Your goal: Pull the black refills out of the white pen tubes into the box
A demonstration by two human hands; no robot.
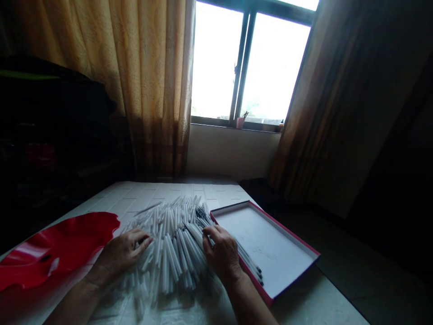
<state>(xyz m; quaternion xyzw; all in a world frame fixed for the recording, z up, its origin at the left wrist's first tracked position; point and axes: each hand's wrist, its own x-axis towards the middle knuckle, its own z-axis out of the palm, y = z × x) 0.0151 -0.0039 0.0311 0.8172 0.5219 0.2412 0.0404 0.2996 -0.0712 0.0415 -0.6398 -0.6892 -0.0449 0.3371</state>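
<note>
A loose heap of slim, whitish tubes (172,253) lies between the two grips on a pale bench (216,192) with a brick-like pattern. The tubes overlap at many angles; those nearest the person fan out toward the near side, and a few dark, thin pieces (202,215) show on the right of the heap, near the red-edged tray.

The left grip (148,241) is at the heap's left side, its fingers loosely bent and released, with a gap between thumb and forefinger and no tube seen in it. The nearest tubes are just beside its fingertips.

The right grip (207,239) is at the heap's right side, bent over the tubes there, with the heap to its left and the tray to its right. Its fingertips are partly hidden, so whether it grasps a tube cannot be told.

The red-edged tray (270,243) is shallow, has a white floor and sits at a slant. Several long, thin rods with dark ends (252,262) lie along its left wall, partly behind the right grip. On the left of the bench, a glossy red dish (74,234) with a wavy rim lies beyond the left forearm (81,293)
</note>
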